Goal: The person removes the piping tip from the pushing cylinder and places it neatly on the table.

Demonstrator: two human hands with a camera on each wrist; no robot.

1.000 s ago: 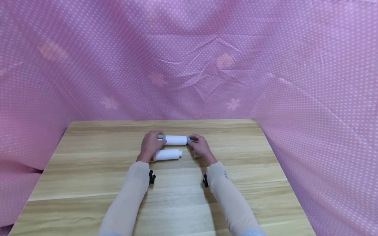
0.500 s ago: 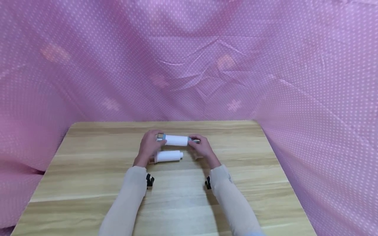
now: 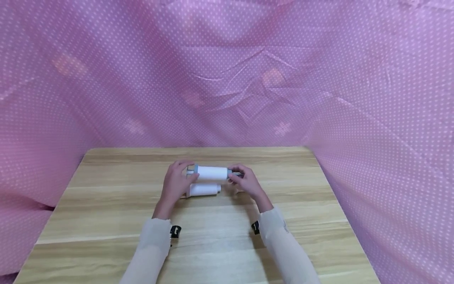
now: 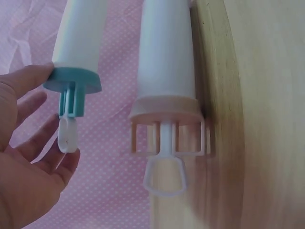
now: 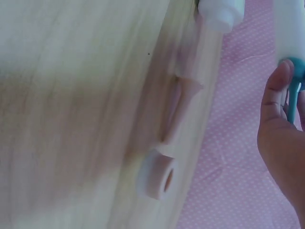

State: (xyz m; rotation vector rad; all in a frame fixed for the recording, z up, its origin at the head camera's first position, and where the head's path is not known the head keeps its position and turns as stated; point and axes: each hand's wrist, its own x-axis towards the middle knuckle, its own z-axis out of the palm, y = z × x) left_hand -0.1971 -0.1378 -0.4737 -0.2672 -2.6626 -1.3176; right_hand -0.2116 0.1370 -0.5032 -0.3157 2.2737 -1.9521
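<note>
Between my hands is a large white syringe with teal ends, held sideways above the table. My left hand grips its plunger end: the thumb presses the teal collar, and the fingers curl by the white pull ring. At the other end, my right hand pinches the teal nozzle, thumb at its base. A second white syringe lies on the table just nearer to me. It has a pink collar and a looped plunger handle.
On the wooden table, near my right hand, lie a pink cone-shaped nozzle and a pink ring-shaped cap. A pink dotted cloth hangs behind the table and along both sides.
Both hands have drawn the teal-ended syringe slightly toward me, so it now sits closer to the pink-collared one in the head view. Both keep their hold on its ends.
</note>
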